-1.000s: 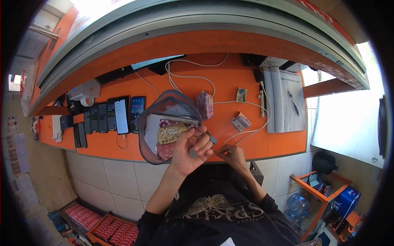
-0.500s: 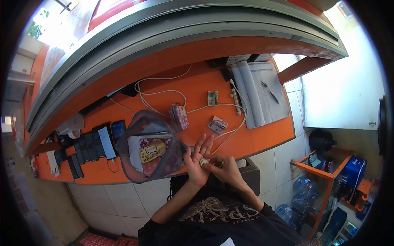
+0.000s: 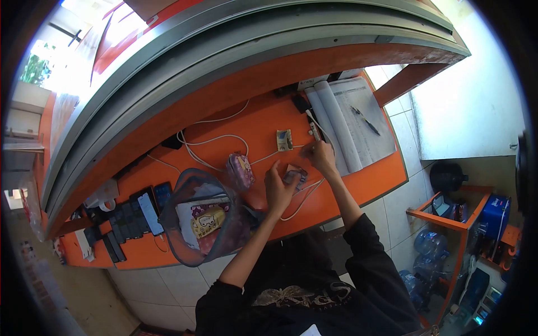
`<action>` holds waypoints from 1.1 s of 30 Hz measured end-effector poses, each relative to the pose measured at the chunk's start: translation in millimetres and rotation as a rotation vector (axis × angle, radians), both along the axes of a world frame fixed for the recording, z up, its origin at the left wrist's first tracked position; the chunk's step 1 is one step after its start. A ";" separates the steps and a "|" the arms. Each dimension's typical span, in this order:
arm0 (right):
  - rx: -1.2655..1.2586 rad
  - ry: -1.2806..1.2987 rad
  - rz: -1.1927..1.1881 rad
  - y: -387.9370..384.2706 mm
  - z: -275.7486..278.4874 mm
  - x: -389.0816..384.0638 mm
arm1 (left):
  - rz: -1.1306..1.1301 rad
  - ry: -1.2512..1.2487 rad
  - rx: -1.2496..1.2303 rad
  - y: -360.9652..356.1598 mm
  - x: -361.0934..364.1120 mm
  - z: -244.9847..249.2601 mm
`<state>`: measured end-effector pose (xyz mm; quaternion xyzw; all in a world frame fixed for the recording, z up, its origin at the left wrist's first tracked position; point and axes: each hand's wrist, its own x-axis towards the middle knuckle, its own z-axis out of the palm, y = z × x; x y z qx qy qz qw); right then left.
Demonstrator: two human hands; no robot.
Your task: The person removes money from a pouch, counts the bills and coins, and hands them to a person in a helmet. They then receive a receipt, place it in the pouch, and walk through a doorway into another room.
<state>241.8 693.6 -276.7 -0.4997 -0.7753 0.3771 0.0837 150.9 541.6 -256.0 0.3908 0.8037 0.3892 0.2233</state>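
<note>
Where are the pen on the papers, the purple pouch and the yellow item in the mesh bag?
Pen (image 3: 367, 121), head view: middle of its barrel.
Purple pouch (image 3: 241, 172), head view: its patterned side.
Yellow item (image 3: 208, 221), head view: its printed face.

Orange flat-topped counter (image 3: 358, 196), contents from left to right: row of dark slab smartphones (image 3: 131, 218); just right of it, grey mesh open-topped bag (image 3: 193, 259), at the front edge, with yellow cartoon-print soft pouch (image 3: 208, 220) inside. Right of the bag: purple patterned zipped pouch (image 3: 241, 171). Farther right: small yellowish paper banknote (image 3: 284, 140), toward the back; pinkish-grey folded paper banknote (image 3: 298, 176), in front of it. At the right end: white printed paper sheets (image 3: 375, 140), with slim black pen (image 3: 367, 121) on top.
</note>
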 end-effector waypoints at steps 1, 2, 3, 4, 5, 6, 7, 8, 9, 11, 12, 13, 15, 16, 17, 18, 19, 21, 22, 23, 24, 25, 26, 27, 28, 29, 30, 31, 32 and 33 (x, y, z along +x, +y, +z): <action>0.036 -0.023 0.000 0.1 -3.6 1.2 | -0.018 0.094 -0.092 7.2 -1.5 0.7; 0.072 -0.045 0.000 -5.0 10.6 -1.0 | -0.075 0.111 -0.125 12.2 -4.2 1.1; 0.106 -0.068 0.003 -11.0 23.6 -1.1 | -0.129 0.126 -0.158 15.4 -6.4 0.9; 0.141 0.034 -0.050 -16.7 31.6 2.2 | -0.179 0.141 -0.191 16.5 -8.2 1.3; 0.176 0.137 -0.099 -23.0 38.9 7.8 | -0.153 0.073 -0.111 14.5 -9.3 -0.7; 0.208 0.240 -0.145 -29.7 46.8 14.2 | -0.124 0.007 -0.032 9.7 -10.4 -2.9; 0.022 0.224 -0.158 -36.2 58.3 22.3 | -0.097 -0.057 0.045 3.4 -11.9 -4.4; -0.162 0.208 -0.171 -41.8 70.9 31.3 | -0.090 -0.078 0.072 -1.7 -14.1 -2.0; -0.341 0.190 -0.184 -47.9 78.0 36.6 | -0.084 -0.098 0.103 -4.9 -16.4 4.0; -0.492 0.331 -0.228 -65.2 78.0 39.2 | -0.062 -0.132 0.125 -9.7 -18.4 19.2; -0.567 0.399 -0.249 -70.6 78.6 39.4 | -0.044 -0.149 0.114 -12.4 -18.1 29.0; -0.633 0.488 -0.280 -74.1 80.3 38.7 | -0.024 -0.164 0.101 -14.6 -18.0 36.8; -0.778 0.661 -0.334 -80.4 83.9 34.1 | -0.038 -0.013 0.257 -19.4 -17.6 45.6; -0.976 0.853 -0.367 -80.7 88.7 30.9 | -0.041 0.066 0.331 -23.0 -18.2 50.3; -1.177 1.041 -0.400 -80.6 99.4 27.0 | -0.022 0.041 0.299 -29.6 -18.6 57.3; -1.377 1.226 -0.432 -80.8 107.2 23.1 | -0.003 0.015 0.270 -38.0 -18.3 66.2; -1.351 1.216 -0.371 -83.6 110.4 20.4 | 0.015 -0.011 0.243 -46.0 -18.2 75.9; -1.294 1.199 -0.251 -93.3 116.1 16.2 | 0.011 -0.066 0.222 -63.9 -22.6 98.1; -1.267 1.176 -0.213 -97.0 122.3 12.8 | 0.010 -0.093 0.211 -72.4 -24.6 109.5; -1.242 1.154 -0.178 -101.8 130.5 9.2 | 0.027 -0.128 0.223 -80.4 -25.2 121.7; -1.219 1.131 -0.143 -107.3 135.4 5.6 | 0.045 -0.163 0.233 -88.7 -25.7 134.1; -1.142 1.066 -0.093 -112.7 136.7 2.2 | 0.062 -0.199 0.245 -95.5 -26.7 144.1; -1.062 1.002 -0.044 -117.8 138.0 -1.0 | 0.033 -0.181 0.239 -100.8 -28.5 152.2; -0.981 0.939 0.004 -122.4 140.0 -4.1 | 0.003 -0.163 0.234 -105.4 -30.5 159.2; -0.964 0.906 0.036 -126.4 145.1 -7.4 | -0.029 -0.146 0.230 -109.6 -32.7 162.5; -0.946 0.874 0.065 -130.6 153.3 -10.4 | -0.012 -0.125 0.196 -114.4 -34.0 162.4; -0.929 0.842 0.091 -135.6 162.2 -13.2 | 0.003 -0.105 0.160 -119.9 -34.4 161.7; -0.804 0.745 0.140 -140.7 172.4 -17.3 | 0.016 -0.086 0.125 -125.0 -35.3 161.5; -0.679 0.648 0.186 -146.1 183.4 -21.7 | 0.018 -0.073 0.136 -130.6 -36.8 163.4; -0.554 0.551 0.229 -150.8 191.2 -24.9 | 0.020 -0.060 0.145 -137.4 -38.7 166.6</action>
